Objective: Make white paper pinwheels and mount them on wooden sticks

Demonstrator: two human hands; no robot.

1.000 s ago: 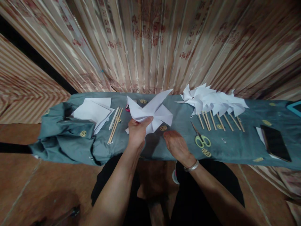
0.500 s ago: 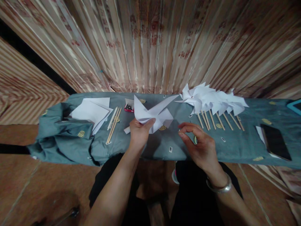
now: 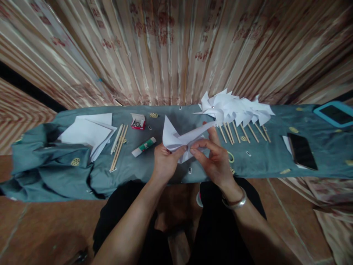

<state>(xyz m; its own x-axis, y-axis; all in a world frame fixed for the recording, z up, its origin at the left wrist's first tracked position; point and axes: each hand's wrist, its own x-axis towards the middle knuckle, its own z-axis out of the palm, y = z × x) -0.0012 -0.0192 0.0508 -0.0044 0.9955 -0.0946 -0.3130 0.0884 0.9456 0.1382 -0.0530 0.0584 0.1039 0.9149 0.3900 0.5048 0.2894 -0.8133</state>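
Note:
My left hand (image 3: 166, 160) is closed on the folded white paper pinwheel (image 3: 176, 141), its thumb pressed near the middle. At that same middle, the thumb and forefinger of my right hand (image 3: 213, 162) pinch together against the paper; anything between those fingertips is too small to make out. Other fingers of this hand reach behind a paper blade. A glue stick (image 3: 144, 146) lies left of my left hand. Beyond it stands an open red box (image 3: 138, 122) of small shiny metal tacks.
Several pinwheels on sticks (image 3: 234, 108) lie overlapped at the back right. At left are white paper sheets (image 3: 88, 134) and several thin wooden sticks (image 3: 119, 147). A green ring-shaped handle (image 3: 231, 157) shows beside my right hand. Farther right lie a phone (image 3: 302, 151) and a blue-framed device (image 3: 335, 113).
My right hand has moved left, from apart to touching the pinwheel's middle. My left hand still holds the pinwheel. The view has shifted right, and the glue stick has come into fuller sight.

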